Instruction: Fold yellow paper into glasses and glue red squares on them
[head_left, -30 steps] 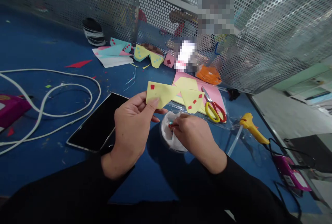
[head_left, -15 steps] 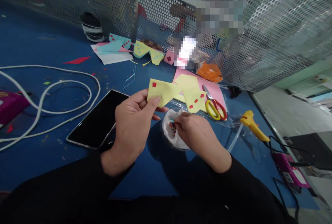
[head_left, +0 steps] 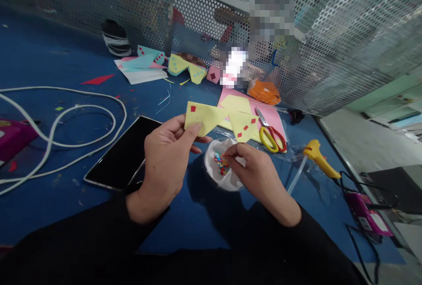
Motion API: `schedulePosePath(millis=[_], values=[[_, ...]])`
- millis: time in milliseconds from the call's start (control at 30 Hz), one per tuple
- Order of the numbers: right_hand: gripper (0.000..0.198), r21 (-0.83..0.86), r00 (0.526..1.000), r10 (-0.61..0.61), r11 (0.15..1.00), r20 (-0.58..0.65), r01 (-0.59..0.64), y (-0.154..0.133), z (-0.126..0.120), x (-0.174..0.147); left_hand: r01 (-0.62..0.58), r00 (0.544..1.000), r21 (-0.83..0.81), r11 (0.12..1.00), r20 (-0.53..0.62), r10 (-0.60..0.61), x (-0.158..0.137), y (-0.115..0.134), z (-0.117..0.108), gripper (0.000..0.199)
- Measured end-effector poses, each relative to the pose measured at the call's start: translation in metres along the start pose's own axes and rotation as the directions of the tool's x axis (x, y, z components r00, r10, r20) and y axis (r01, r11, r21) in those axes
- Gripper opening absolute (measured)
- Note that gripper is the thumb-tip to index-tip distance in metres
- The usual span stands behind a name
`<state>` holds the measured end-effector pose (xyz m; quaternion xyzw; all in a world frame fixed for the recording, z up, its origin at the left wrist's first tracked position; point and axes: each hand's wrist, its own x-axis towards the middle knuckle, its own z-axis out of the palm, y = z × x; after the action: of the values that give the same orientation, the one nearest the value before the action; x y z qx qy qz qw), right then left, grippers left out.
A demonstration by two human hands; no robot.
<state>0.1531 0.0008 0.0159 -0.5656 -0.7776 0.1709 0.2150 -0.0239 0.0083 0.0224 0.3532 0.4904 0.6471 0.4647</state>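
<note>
My left hand (head_left: 166, 157) pinches a yellow paper cut-out (head_left: 206, 117), shaped like a bow or mask, between thumb and fingers. Small red paper diamonds sit on it, one at the left end and several on the right wing. Below the cut-out stands a small round bowl (head_left: 234, 184) lined with white tissue, holding several tiny coloured paper bits (head_left: 221, 167). Over its right side is my right hand (head_left: 255, 168), thumb and forefinger pressed together. Something reddish shows at those fingertips, too small to make out.
A tablet (head_left: 123, 153) and a white cable (head_left: 82, 142) lie to the left. Scissors (head_left: 272, 135) rest on pink and yellow paper sheets (head_left: 235, 102). Further right is a yellow glue gun (head_left: 321, 159). Decorated paper pieces (head_left: 187, 67) lie along the perforated metal panel.
My right hand has drawn back slightly up and right from the bowl's middle, with its fingertips pinched, uncovering more paper bits. My left hand still holds the cut-out.
</note>
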Motion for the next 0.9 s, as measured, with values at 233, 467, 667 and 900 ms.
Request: schedulePosePath(millis=[233, 467, 667, 900], values=[[0.008, 0.283, 0.993, 0.044, 0.959, -0.110, -0.011, 0.003, 0.004, -0.015, -0.002, 1.000, -0.008, 1.000, -0.017, 0.002, 0.002, 0.001, -0.001, 0.015], [0.012, 0.057, 0.948, -0.135, 0.986, -0.288, 0.157, 0.006, 0.007, -0.019, 0.008, 0.998, 0.001, 1.000, -0.060, -0.008, 0.005, 0.000, 0.003, 0.014], [0.011, -0.040, 0.896, -0.277, 0.959, -0.347, 0.281, 0.006, 0.011, -0.018, -0.001, 0.998, 0.014, 1.000, -0.060, 0.002, 0.004, -0.001, 0.002, 0.012], [0.010, 0.589, 0.967, 0.192, 0.806, -0.170, -0.056, -0.009, 0.003, -0.022, 0.010, 0.999, 0.004, 1.000, -0.043, -0.010, 0.004, -0.003, 0.000, 0.017]])
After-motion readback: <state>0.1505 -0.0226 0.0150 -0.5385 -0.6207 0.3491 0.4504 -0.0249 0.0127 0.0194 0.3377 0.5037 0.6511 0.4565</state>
